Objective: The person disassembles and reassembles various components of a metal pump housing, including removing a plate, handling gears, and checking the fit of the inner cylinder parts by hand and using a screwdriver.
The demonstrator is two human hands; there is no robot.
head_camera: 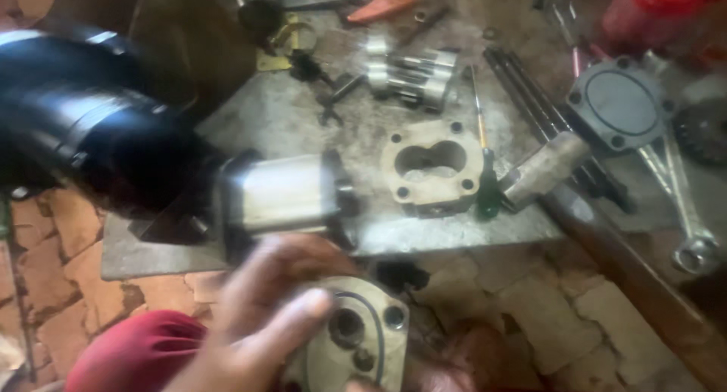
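One hand (261, 316) shows well, low in the picture, and it is blurry. I take it for the left hand. Its thumb (299, 309) lies across the face of a pale metal pump cover (356, 339), and its fingers (295, 249) curl over the top of that cover, so it is gripping the cover. The cover has round holes and a dark rubber ring on its face. Under the cover a bit of the other hand (447, 365) peeks out, but I cannot tell if its fingers are open or closed. The cover is held in front of the grey tabletop (303, 112), just below its near edge. Right above the cover, on the tabletop, lies a silver pump body (284, 191) joined to a big black motor (83, 119). To the right of the cover and farther back sits a metal housing (430, 168) with a hole shaped like two circles. Behind that housing lie gear shafts (413, 74). A screwdriver (483, 146) lies right beside the housing. Far right of the cover are a round grey plate (617, 108) and a wrench (681, 203).
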